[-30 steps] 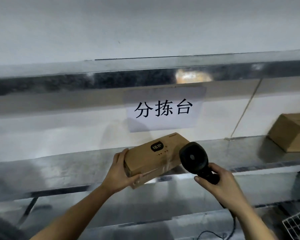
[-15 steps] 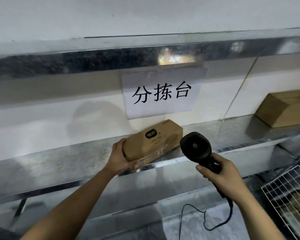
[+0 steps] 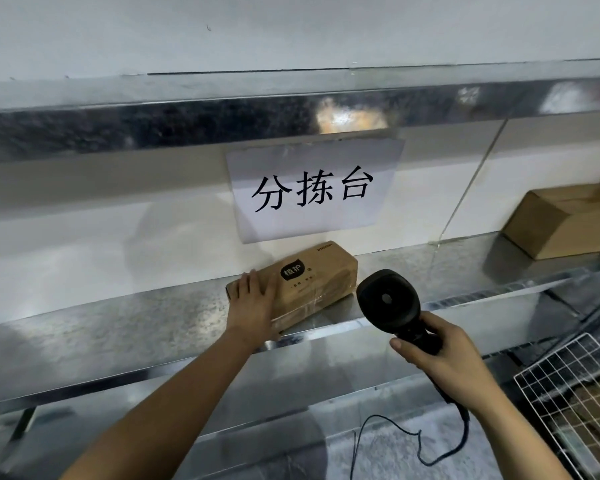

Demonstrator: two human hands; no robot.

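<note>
A long brown cardboard box [image 3: 312,278] with a black label lies on the metal shelf [image 3: 118,317], below a white paper sign. My left hand [image 3: 253,303] rests flat on the box's left end, fingers straight along its top. My right hand [image 3: 440,355] grips the handle of a black barcode scanner [image 3: 388,303], whose head is raised just right of the box. The scanner's black cable [image 3: 430,452] hangs down below my wrist.
A white sign [image 3: 312,192] with black characters hangs from the upper metal shelf [image 3: 187,116]. Another cardboard box [image 3: 561,220] sits on the shelf at far right. A white wire basket [image 3: 575,403] stands at lower right. A lower metal surface lies beneath.
The box has gone from being held in the air to lying on the shelf. My left hand has shifted from gripping its end to lying flat on top. The scanner has stayed close by.
</note>
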